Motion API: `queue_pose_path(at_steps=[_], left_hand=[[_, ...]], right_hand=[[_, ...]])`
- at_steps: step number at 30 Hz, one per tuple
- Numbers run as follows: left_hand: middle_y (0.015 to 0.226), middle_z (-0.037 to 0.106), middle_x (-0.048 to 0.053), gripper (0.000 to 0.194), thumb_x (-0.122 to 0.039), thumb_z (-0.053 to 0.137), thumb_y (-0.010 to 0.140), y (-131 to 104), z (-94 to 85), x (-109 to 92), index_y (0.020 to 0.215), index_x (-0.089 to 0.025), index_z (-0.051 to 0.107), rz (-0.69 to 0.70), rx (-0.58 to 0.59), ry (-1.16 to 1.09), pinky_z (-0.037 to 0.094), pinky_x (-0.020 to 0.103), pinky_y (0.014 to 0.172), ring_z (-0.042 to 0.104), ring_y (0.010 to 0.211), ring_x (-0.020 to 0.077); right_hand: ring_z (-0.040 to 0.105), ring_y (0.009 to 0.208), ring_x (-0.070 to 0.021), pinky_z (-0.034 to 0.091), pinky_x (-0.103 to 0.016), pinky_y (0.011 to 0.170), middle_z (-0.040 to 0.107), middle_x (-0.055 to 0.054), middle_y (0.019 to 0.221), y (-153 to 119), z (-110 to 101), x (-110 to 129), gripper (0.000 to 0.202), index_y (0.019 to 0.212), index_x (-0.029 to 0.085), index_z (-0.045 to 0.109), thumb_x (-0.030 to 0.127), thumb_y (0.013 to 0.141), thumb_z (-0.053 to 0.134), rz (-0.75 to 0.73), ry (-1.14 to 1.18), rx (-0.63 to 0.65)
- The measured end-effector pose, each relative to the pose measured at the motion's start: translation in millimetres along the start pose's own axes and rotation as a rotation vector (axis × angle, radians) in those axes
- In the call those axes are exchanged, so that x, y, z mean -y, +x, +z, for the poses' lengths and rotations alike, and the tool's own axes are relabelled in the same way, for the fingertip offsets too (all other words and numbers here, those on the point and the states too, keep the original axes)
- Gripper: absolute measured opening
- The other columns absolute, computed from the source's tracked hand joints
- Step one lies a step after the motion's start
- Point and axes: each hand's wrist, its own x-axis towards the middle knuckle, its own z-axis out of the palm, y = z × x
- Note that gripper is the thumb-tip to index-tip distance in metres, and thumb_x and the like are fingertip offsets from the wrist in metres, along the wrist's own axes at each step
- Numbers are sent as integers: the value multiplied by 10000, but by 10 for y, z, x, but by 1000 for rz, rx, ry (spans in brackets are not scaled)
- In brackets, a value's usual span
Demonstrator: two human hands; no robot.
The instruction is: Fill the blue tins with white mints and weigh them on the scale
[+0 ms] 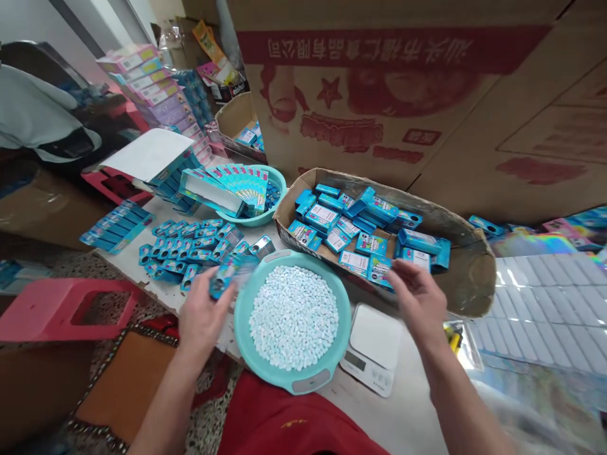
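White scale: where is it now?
In the head view, the white scale sits right of centre, beside the teal bowl of pellets, near the right hand.

"How many hands are there?"
"Two: one left hand and one right hand."
"And bowls?"
"Two. The near bowl is at the near edge of the worktop. The far bowl is closer to the far edge."
"How many white bits in the near one?"
"Too many to count!"
"Scales?"
"Just one scale."
"Brown card trays?"
"I see two: a long tray and a back tray."
"Blue boxes in the long one?"
"More than ten."
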Motion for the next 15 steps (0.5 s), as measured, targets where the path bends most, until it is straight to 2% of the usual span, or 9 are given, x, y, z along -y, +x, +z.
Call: queue_pose_path(at_steps=[1, 2, 4, 7, 9, 11, 13, 15], left_hand=[[1110, 584, 92, 427, -439, 506, 815, 85, 4, 127, 1168, -199, 512, -13, -48, 85, 434, 357, 809, 547, 1004, 271], [1110, 580, 107, 436, -441, 497, 817, 170, 37, 244, 1169, -184, 513, -24, -55, 159, 435, 367, 806, 540, 1027, 288], [1092, 585, 127, 442, -436, 488, 818, 319, 175, 436, 1159, -156, 525, -38, 8, 263, 441, 376, 796, 541, 1033, 307], [1103, 581, 142, 432, -410, 465, 838, 456, 483, 612, 1165, -135, 530, -7, 125, 334, 445, 371, 795, 554, 1016, 299], [1133, 555, 146, 413, -391, 455, 850, 496, 675, 667, 1172, -147, 538, 17, 174, 389, 448, 368, 775, 555, 1007, 297], [1138, 530, 156, 387, -363, 451, 855, 514, 807, 692, 1163, -152, 553, 18, 210, 454, 448, 377, 761, 544, 1014, 307], [1126, 517, 168, 386, -335, 444, 857, 515, 863, 698, 1178, -146, 547, -4, 220, 496, 447, 397, 760, 521, 1032, 324], [1132, 514, 174, 401, -321, 435, 862, 484, 860, 689, 1212, -146, 524, -17, 175, 495, 444, 418, 780, 497, 1053, 333]], right_hand=[[628, 893, -245, 493, -448, 844, 659, -100, 999, 172, -59, -82, 394, 1029, 192, 623, 480, 763, 645, 1, -64, -77], [626, 891, -251, 497, -440, 823, 658, -107, 993, 345, -104, -170, 409, 1017, 180, 623, 497, 757, 635, 5, -146, -90], [626, 884, -275, 492, -439, 791, 660, -125, 968, 670, -133, -353, 427, 954, 165, 628, 523, 723, 643, 46, -345, 33], [635, 790, -303, 474, -435, 732, 656, -117, 755, 1008, -22, -601, 407, 663, 179, 576, 543, 584, 740, 155, -580, 246], [634, 744, -301, 460, -427, 697, 618, -103, 641, 1095, 111, -730, 458, 531, 212, 459, 554, 526, 763, 211, -641, 314], [630, 768, -309, 443, -436, 686, 607, -118, 653, 1095, 236, -816, 508, 507, 238, 370, 578, 511, 748, 256, -699, 357], [613, 842, -345, 423, -471, 700, 609, -158, 730, 1061, 315, -858, 541, 518, 250, 323, 566, 480, 761, 281, -750, 370], [570, 940, -389, 398, -511, 735, 600, -189, 813, 1040, 327, -862, 563, 532, 251, 309, 511, 444, 800, 274, -783, 358]])
